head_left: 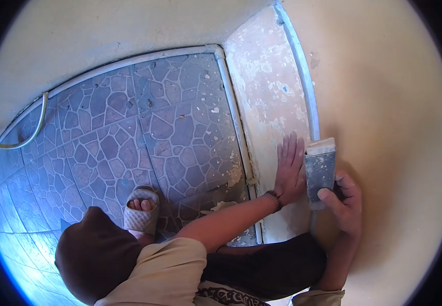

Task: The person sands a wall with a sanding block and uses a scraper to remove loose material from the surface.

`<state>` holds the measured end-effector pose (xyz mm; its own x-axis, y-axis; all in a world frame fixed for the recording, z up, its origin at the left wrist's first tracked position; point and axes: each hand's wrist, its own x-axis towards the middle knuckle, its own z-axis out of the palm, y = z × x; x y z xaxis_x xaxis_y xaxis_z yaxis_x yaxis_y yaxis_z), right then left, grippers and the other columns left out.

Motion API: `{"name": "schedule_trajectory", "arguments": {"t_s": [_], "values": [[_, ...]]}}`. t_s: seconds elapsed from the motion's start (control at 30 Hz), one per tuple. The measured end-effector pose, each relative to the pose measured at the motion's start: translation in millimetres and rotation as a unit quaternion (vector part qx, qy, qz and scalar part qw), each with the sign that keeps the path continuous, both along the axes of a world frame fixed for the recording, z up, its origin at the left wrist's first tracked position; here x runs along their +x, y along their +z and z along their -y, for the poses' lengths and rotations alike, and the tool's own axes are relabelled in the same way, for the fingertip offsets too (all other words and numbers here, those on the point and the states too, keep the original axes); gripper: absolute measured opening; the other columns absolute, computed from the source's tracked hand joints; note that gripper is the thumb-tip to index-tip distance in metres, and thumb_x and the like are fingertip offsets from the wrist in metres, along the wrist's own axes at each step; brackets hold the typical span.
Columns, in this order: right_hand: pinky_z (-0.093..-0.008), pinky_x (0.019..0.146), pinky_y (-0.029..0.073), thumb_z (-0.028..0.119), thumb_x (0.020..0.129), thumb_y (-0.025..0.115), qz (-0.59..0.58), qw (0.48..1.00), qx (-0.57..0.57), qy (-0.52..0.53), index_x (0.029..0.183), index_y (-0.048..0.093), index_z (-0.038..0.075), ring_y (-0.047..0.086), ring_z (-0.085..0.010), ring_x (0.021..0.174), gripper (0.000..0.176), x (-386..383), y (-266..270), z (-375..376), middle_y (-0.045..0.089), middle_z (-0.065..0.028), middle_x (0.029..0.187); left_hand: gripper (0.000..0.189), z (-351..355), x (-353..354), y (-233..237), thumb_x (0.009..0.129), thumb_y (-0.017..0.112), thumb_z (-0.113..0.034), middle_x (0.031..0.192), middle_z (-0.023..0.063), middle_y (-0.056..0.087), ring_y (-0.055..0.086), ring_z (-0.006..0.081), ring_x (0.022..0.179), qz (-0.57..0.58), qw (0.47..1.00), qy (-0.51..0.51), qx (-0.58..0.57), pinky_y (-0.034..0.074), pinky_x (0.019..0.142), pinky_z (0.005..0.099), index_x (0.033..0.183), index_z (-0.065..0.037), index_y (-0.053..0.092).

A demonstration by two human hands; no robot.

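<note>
My left hand (290, 171) lies flat with its fingers stretched out on the worn, patchy lower strip of wall (269, 84). Beside it, my right hand (347, 204) grips a flat grey block (320, 173) speckled with pale bits, thumb on its face and fingers curled behind its edge. A pale, layered piece (321, 146) shows at the block's far end. The block is held over the bluish border line (302, 66) between the patchy strip and the smooth beige wall (379, 122).
White pipes (229, 92) run along the floor's edges. Paint flakes lie on the stone-patterned floor tiles (114, 143). A hose (40, 125) curves at the far left. My sandalled foot (141, 211) and dark-clothed knees are below.
</note>
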<state>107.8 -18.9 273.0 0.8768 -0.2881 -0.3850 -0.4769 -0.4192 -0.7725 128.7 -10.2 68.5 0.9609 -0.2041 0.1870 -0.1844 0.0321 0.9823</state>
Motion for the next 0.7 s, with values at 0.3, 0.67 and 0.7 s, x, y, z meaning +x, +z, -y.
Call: {"name": "schedule_trajectory", "arguments": {"t_s": [0.3, 0.67, 0.7], "values": [[-0.0257, 0.08, 0.047, 0.006, 0.086, 0.064, 0.057, 0.995, 0.078, -0.026, 0.126, 0.047, 0.002, 0.057, -0.0097, 0.09, 0.043, 17.3, -25.5, -21.2, 0.063, -0.0063, 0.1, 0.042, -93.3, 52.3, 53.1, 0.098, 0.045, -0.023, 0.118, 0.014, 0.058, 0.056, 0.021, 0.108, -0.134, 0.874, -0.105, -0.456, 0.042, 0.096, 0.0336, 0.134, -0.001, 0.04], [-0.0368, 0.088, 0.047, 0.013, 0.083, 0.068, 0.19, 0.9, -0.381, 0.094, 0.112, 0.059, 0.002, 0.06, -0.0284, 0.101, 0.032, 27.3, 19.1, -41.0, 0.062, -0.0162, 0.11, 0.044, -104.2, 106.7, 96.6, 0.096, 0.049, -0.017, 0.117, 0.0191, 0.055, 0.054, 0.0241, 0.11, -0.281, 0.882, 0.066, -0.372, 0.042, 0.095, 0.0362, 0.133, 0.003, 0.034], [-0.0393, 0.09, 0.046, 0.014, 0.083, 0.069, 0.237, 0.85, -0.46, 0.097, 0.109, 0.06, 0.001, 0.059, -0.033, 0.105, 0.031, 22.6, 36.7, -45.2, 0.06, -0.0183, 0.113, 0.047, -98.4, 114.4, 83.3, 0.096, 0.05, -0.019, 0.117, 0.0211, 0.053, 0.053, 0.0278, 0.111, -0.259, 0.908, 0.103, -0.314, 0.041, 0.095, 0.0383, 0.134, 0.004, 0.033]]}}
